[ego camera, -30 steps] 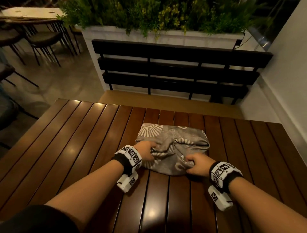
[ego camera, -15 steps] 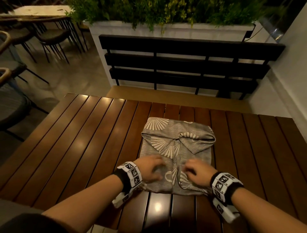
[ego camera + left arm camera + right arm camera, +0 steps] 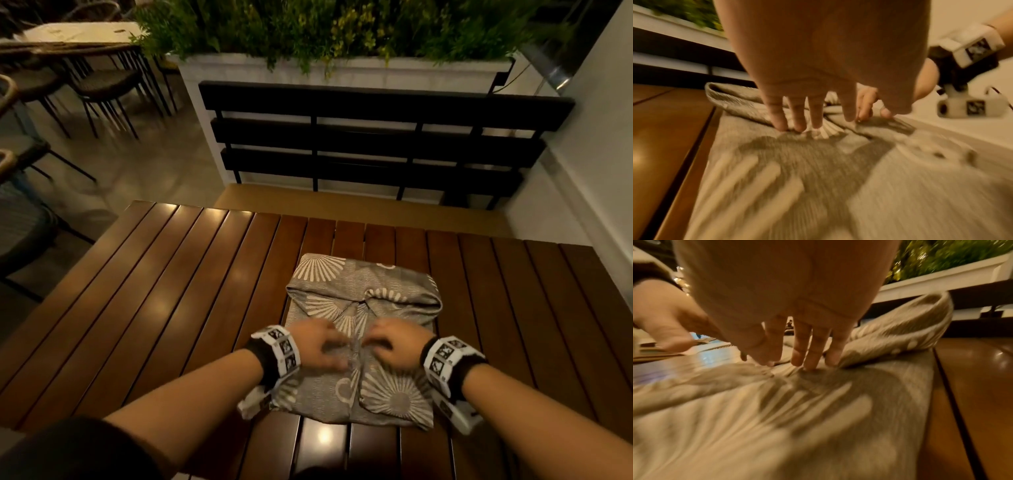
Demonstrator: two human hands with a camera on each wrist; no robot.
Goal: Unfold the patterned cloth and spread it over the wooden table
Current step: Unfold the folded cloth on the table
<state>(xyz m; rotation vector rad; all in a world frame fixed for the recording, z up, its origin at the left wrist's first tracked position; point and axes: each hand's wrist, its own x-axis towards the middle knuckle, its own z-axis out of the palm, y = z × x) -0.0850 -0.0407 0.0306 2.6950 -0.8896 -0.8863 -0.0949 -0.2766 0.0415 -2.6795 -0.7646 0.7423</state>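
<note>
A grey cloth (image 3: pixel 342 281) with white sunburst prints lies partly folded on the slatted wooden table (image 3: pixel 191 291), right of centre. Its far part is still doubled into a rolled fold (image 3: pixel 411 301); the near part lies flat. My left hand (image 3: pixel 337 351) and right hand (image 3: pixel 380 342) rest close together on the middle of the cloth, over a seam between two flaps. In the left wrist view the left hand (image 3: pixel 803 120) has straight fingers with tips touching the cloth (image 3: pixel 818 186). In the right wrist view the right hand (image 3: pixel 803 358) does the same on the cloth (image 3: pixel 777 418).
A black slatted bench (image 3: pixel 376 137) stands beyond the table's far edge, with a white planter (image 3: pixel 342 72) of green plants behind it. Dark chairs (image 3: pixel 102 89) and another table stand at the far left. A white wall (image 3: pixel 603 154) runs along the right.
Both hands gripped the bundle's near edge and drew a layer toward me, so the cloth became longer. They have since let go and moved together onto its middle.
</note>
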